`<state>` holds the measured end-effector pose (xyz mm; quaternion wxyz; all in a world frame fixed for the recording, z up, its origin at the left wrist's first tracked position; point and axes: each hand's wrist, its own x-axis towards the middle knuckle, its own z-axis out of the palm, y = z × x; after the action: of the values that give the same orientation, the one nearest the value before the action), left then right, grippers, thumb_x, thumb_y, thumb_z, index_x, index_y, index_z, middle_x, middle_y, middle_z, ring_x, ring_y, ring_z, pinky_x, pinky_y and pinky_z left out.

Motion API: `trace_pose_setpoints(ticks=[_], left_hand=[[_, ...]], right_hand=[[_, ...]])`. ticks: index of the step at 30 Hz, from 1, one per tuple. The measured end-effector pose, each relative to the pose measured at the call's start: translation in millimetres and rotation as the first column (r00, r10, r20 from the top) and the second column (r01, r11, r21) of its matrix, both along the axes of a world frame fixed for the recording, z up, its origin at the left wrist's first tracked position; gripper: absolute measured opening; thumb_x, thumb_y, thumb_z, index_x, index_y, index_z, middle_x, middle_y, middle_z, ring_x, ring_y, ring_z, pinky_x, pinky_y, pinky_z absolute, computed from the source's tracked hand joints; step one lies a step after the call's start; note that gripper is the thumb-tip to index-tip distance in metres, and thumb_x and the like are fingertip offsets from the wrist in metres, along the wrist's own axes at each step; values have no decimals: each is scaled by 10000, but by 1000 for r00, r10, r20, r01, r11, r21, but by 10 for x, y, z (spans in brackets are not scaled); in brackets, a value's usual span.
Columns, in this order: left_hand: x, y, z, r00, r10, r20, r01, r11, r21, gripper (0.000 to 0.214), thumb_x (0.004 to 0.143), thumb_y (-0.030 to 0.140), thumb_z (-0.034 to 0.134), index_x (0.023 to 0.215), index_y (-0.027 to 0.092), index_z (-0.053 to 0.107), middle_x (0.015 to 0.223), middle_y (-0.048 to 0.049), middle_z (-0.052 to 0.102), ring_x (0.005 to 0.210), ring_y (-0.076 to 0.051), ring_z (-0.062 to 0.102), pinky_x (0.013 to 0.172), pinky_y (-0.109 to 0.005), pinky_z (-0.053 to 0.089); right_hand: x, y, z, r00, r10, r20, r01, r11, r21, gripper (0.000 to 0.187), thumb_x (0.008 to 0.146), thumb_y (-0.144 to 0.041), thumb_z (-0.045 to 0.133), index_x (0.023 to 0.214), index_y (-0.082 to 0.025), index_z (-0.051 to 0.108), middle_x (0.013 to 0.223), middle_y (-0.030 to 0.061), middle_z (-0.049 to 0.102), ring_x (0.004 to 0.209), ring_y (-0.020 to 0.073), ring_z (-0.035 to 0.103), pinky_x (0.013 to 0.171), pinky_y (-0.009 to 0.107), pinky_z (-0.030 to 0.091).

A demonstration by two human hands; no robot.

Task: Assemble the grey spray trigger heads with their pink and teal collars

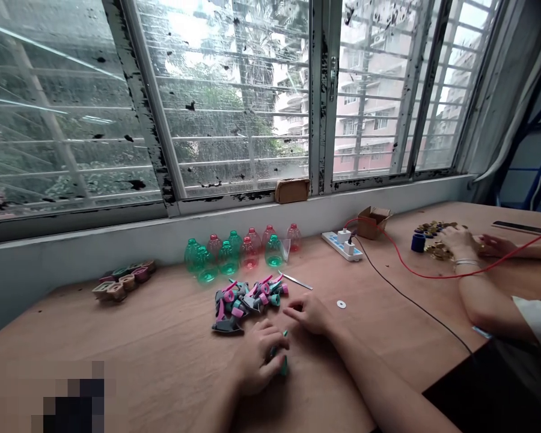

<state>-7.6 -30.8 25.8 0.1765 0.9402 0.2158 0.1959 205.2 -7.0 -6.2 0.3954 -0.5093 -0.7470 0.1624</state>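
My left hand (262, 356) is closed around a green spray trigger head (284, 365), low over the table; the fingers hide most of it. Just right of it, my right hand (312, 314) rests on the tabletop with curled fingers, thumb and forefinger near each other. Whether anything is between them is hidden. Beyond both hands lies a pile of spray trigger heads (247, 304) in grey, pink and teal. Behind this pile stand several clear green bottles (228, 260) and clear red bottles (249, 255), all without tops.
Tweezers (297, 281) and a white washer-like disc (341, 305) lie near my right hand. A power strip (342, 246) with cables is farther back. At right, another person's hands (457, 243) handle gold-coloured pieces beside a blue container (418, 242). Shaped pieces (124, 281) lie at left.
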Motion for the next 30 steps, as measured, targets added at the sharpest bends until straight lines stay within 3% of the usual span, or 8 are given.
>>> trace_pose_setpoints(ticks=[4,7,9,13,19,23,30], left_hand=[[-43,-27,59,988,12,-155,-7,1000,31,262,599,145,594,847,228,614,851,-8,623,831,-203,496,694,-292,381],[-32,-23,44,982,12,-190,-5,999,35,317,584,163,595,889,240,628,924,-9,630,844,-206,515,707,-298,390],[-19,-12,14,981,7,-196,1,999,42,335,583,168,597,906,245,633,957,-11,634,871,-216,525,740,-312,394],[1,-4,-31,984,19,-175,-13,999,36,391,600,168,605,980,256,639,978,-21,635,919,-230,533,802,-337,396],[4,0,-43,997,49,-64,-51,998,-32,441,647,61,523,1036,251,611,1011,-20,636,949,-206,544,831,-310,404],[-5,22,-88,998,57,19,-55,996,-72,413,708,55,500,1075,227,584,1038,-35,646,887,-176,567,778,-267,421],[12,43,-133,997,55,62,-51,997,-64,334,768,106,535,1081,212,585,1001,-46,659,803,-155,571,709,-246,416]], right_hand=[[402,1,130,970,-241,34,243,964,-106,315,809,-424,554,782,-164,731,657,25,667,597,149,569,551,236,379],[779,-16,118,890,-415,189,442,886,-139,283,748,-378,602,907,-180,728,890,71,701,783,191,622,654,249,422],[988,-34,53,844,-434,315,506,839,-202,355,685,-330,652,997,-172,710,975,95,695,855,213,630,681,253,430],[1202,-65,-78,839,-338,427,481,827,-292,293,633,-171,642,912,-179,730,904,73,710,806,194,645,639,231,420],[1189,-60,-72,860,-319,398,460,823,-334,204,622,-91,629,775,-161,743,775,62,708,717,173,641,567,212,402],[1133,-83,-30,878,-329,347,450,815,-366,214,614,-84,633,790,-143,739,775,70,711,658,155,636,511,193,395],[921,-156,56,936,-203,287,304,878,-370,135,595,-123,654,697,-161,734,646,21,661,590,129,582,503,189,378]])
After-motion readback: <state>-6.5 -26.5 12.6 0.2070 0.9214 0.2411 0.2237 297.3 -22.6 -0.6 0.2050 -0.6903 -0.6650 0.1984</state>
